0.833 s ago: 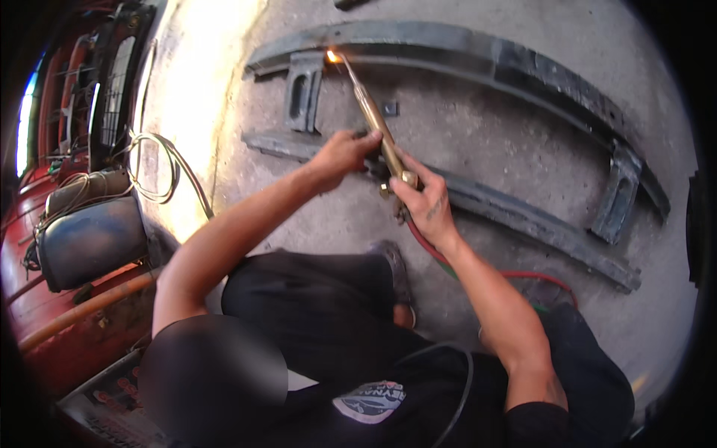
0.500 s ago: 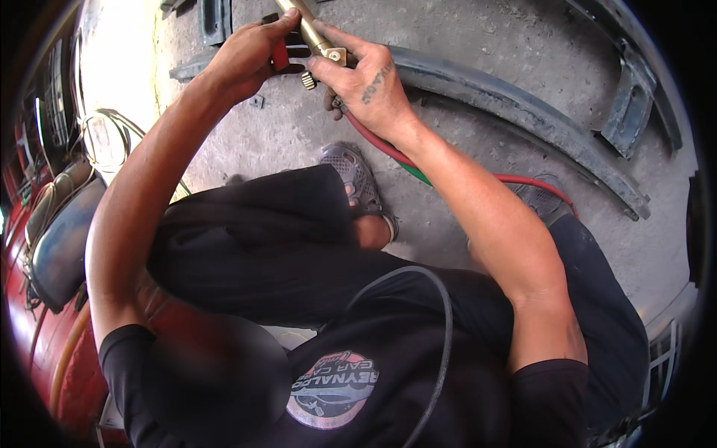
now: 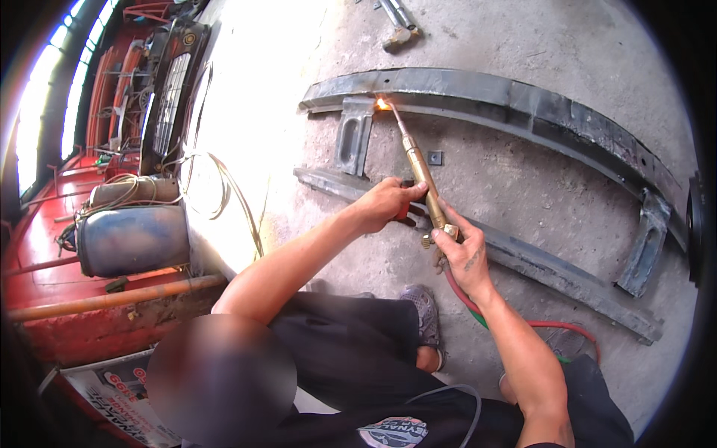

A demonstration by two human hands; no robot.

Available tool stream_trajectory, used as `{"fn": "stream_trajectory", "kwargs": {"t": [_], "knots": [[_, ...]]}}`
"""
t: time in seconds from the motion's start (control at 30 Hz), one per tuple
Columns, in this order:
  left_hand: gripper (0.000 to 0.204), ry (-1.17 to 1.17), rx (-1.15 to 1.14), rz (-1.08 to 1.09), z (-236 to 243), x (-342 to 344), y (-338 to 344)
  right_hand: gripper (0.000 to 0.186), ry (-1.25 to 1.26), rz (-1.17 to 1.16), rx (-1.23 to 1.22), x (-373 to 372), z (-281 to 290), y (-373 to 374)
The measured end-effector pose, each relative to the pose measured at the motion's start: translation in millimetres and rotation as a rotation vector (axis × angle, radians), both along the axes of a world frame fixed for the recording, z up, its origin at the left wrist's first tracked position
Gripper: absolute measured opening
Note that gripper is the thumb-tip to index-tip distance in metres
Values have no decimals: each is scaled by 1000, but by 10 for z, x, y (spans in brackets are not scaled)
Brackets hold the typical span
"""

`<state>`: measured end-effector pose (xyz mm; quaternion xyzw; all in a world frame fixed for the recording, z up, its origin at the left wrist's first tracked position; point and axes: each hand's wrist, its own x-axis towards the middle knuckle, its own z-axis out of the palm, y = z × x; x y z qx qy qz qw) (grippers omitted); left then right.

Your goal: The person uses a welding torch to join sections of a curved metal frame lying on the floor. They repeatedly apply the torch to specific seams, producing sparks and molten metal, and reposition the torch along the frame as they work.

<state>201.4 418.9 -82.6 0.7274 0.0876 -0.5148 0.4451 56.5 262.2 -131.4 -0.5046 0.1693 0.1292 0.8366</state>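
Observation:
My right hand (image 3: 467, 257) is closed around the rear of a brass gas torch (image 3: 417, 163), by its valve knobs. A red hose (image 3: 464, 296) and a green one run back from it under my right forearm. My left hand (image 3: 390, 203) is closed too, its thumb against the torch barrel. A small red-and-black thing (image 3: 403, 213) shows among its fingers; its kind is unclear. At the torch's tip an orange flame (image 3: 382, 103) glows where a slotted metal bracket (image 3: 354, 137) meets a long curved metal beam (image 3: 455, 84).
A second metal bar (image 3: 553, 270) lies nearer me, and another bracket (image 3: 644, 243) stands at the right. A small square plate (image 3: 435, 157) and metal pipes (image 3: 398, 26) lie on the concrete. At left are a blue-grey tank (image 3: 134, 240), coiled hoses (image 3: 213, 183) and a car grille (image 3: 176, 97).
The view has tilted forward, bringing the beam, brackets and torch tip into sight. A flame now shows at the tip, which was cut off before. Both hands stay on the torch.

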Motion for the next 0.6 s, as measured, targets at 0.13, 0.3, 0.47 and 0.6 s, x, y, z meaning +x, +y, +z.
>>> {"fn": "stream_trajectory", "kwargs": {"t": [0.13,0.3,0.47,0.6], "knots": [[50,33,3,9,-66,4,4,61,19,-19,40,-50,-1,41],[50,38,43,-27,-114,26,25,60,14,-28,89,-79,-19,52],[51,44,10,4,-90,12,-19,59,-4,-32,89,-71,-31,27],[51,23,1,44,-9,3,-76,59,-25,-35,41,-38,1,31]]}}
